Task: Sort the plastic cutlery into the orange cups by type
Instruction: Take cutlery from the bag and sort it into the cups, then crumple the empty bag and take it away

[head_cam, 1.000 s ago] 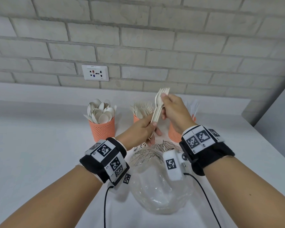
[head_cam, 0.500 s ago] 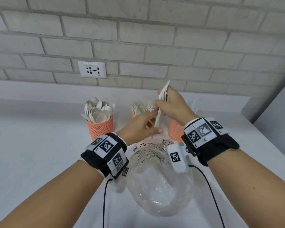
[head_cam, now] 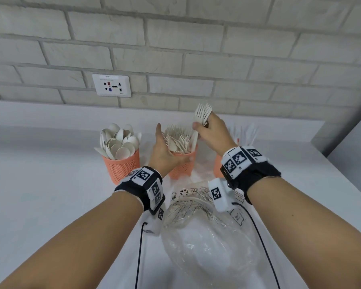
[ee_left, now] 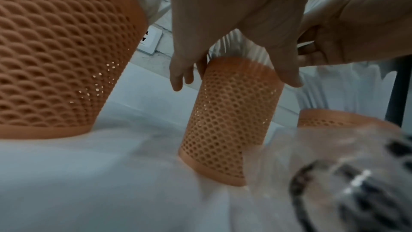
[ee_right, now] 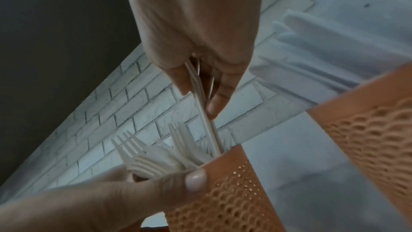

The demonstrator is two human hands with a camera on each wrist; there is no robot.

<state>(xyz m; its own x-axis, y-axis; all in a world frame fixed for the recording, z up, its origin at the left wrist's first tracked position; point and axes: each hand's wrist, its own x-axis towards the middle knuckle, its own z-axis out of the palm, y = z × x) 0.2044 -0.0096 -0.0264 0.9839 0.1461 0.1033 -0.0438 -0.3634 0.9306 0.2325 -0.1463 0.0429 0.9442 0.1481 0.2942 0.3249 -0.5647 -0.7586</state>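
Observation:
Three orange mesh cups stand in a row at the back of the white table. The left cup [head_cam: 121, 165] holds spoons, the middle cup [head_cam: 181, 167] holds forks, and the right cup [head_cam: 218, 167] holds knives, partly hidden behind my right wrist. My left hand [head_cam: 165, 152] grips the middle cup [ee_left: 229, 121] at its rim, thumb on the front, and the cup leans. My right hand [head_cam: 214, 132] pinches a small bundle of white forks [head_cam: 202, 114], tines up. In the right wrist view the forks' handles [ee_right: 205, 112] reach down into the middle cup [ee_right: 227, 200].
A crumpled clear plastic bag [head_cam: 206, 247] lies on the table in front of the cups, between my forearms. A wall socket [head_cam: 112, 85] sits in the brick wall behind. The table's right edge [head_cam: 342, 170] runs close to my right arm.
My left hand let go of the fork bundle and took hold of the middle cup. My right hand carried the bundle over that cup, handles down into it.

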